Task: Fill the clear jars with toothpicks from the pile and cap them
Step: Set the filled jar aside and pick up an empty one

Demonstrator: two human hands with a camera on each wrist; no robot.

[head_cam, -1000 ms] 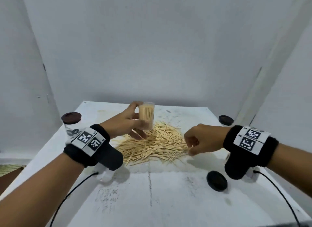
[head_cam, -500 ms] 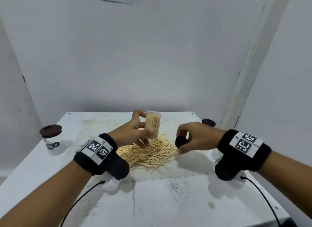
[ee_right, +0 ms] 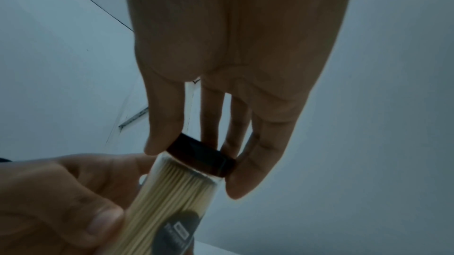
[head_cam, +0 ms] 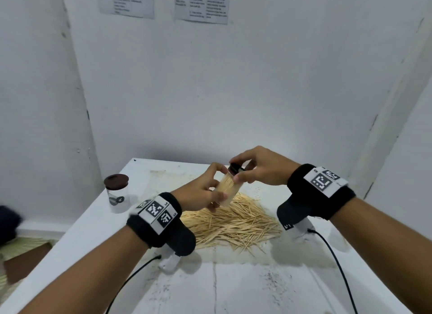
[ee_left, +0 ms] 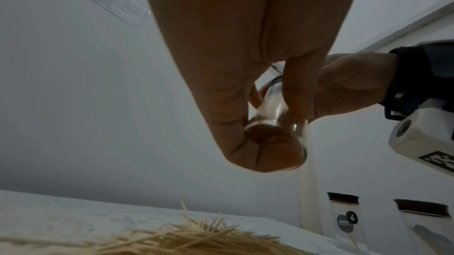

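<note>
My left hand (head_cam: 205,192) grips a clear jar (head_cam: 228,189) packed with toothpicks, tilted and raised above the toothpick pile (head_cam: 236,222). My right hand (head_cam: 252,171) pinches a dark cap (head_cam: 235,168) that sits on the jar's mouth. In the right wrist view the cap (ee_right: 203,156) sits on the jar (ee_right: 172,201) between thumb and fingers. In the left wrist view the jar (ee_left: 275,123) shows from below, its base held by the left fingers (ee_left: 260,152).
A capped clear jar (head_cam: 117,193) stands at the table's left edge. In the left wrist view two more capped jars (ee_left: 343,220) (ee_left: 422,226) stand by the wall. The white table (head_cam: 233,290) is bounded by walls behind and at both sides.
My right hand took a dark cap off the table, carried it up and left, and set it on the jar's mouth. The left hand raised and tilted the jar.
</note>
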